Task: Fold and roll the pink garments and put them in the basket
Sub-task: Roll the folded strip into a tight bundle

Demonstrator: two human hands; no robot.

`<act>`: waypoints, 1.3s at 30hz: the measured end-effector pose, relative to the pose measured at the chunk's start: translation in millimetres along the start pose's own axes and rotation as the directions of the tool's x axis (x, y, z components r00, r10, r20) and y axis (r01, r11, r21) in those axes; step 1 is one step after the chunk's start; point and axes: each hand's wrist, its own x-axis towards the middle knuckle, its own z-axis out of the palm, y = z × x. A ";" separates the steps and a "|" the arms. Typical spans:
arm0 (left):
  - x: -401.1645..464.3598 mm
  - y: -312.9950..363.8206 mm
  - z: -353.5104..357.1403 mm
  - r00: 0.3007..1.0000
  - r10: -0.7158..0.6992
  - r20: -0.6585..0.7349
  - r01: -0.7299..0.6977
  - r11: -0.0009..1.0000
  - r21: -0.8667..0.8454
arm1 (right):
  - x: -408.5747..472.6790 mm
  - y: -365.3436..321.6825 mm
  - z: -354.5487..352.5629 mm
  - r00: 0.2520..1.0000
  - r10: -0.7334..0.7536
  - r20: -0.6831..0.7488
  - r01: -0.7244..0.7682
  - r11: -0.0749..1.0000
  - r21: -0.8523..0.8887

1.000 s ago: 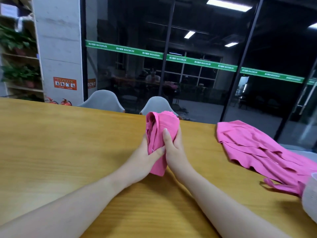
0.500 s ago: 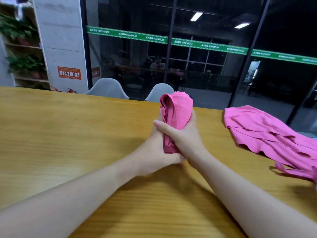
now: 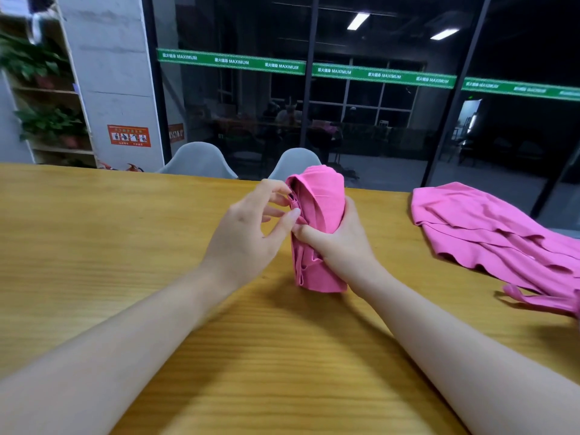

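Note:
A rolled pink garment (image 3: 318,202) stands on end on the wooden table (image 3: 94,233), near its far edge. My right hand (image 3: 339,237) grips the roll around its middle, thumb across the front. My left hand (image 3: 251,230) is at the roll's left side, its fingertips pinching a fabric edge near the top. A second pink garment (image 3: 489,233) lies spread and rumpled on the table to the right. No basket is in view.
Two grey chair backs (image 3: 197,160) stand just beyond the table's far edge. Behind them is a dark glass wall (image 3: 376,120). A shelf with plants (image 3: 44,120) is at the far left.
My left hand has let go of the roll's lower part and moved up to pinch its top left edge. My right hand still grips the roll.

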 end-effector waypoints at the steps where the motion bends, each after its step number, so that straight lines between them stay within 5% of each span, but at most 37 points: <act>1: 0.7 0.0 -0.9 1.000 0.027 -0.012 -0.027 0.999 0.031 | -0.7 -0.8 0.6 1.000 -0.004 -0.008 0.003 1.000 -0.011; 5: 1.5 0.9 -0.8 0.993 0.085 -0.082 -0.074 0.989 0.130 | -5.8 -6.3 2.2 0.999 -0.039 -0.030 0.037 0.998 -0.056; 13: 3.0 2.2 0.2 0.985 -0.117 -0.126 0.137 0.977 0.166 | -7.8 -7.7 3.3 0.996 -0.058 -0.070 0.052 0.995 -0.083; 20: 4.3 1.1 -2.1 0.984 -0.163 -0.067 0.173 0.964 0.201 | -10.4 -8.7 4.3 0.996 -0.065 -0.055 0.059 0.993 -0.099; 26: 4.5 1.5 -1.2 0.982 -0.189 -0.024 0.190 0.974 0.127 | -8.7 -7.6 2.5 0.997 -0.067 -0.042 0.062 0.992 -0.112; 34: 9.0 7.1 -12.9 0.902 -0.318 0.292 0.382 0.903 -0.198 | 2.1 -1.7 -8.0 0.998 0.042 -0.035 -0.044 0.997 -0.061; 39: 8.1 15.2 -10.6 0.952 -0.212 0.219 0.263 0.935 -0.239 | 5.3 -0.7 -12.0 0.997 0.062 -0.048 -0.066 0.995 -0.078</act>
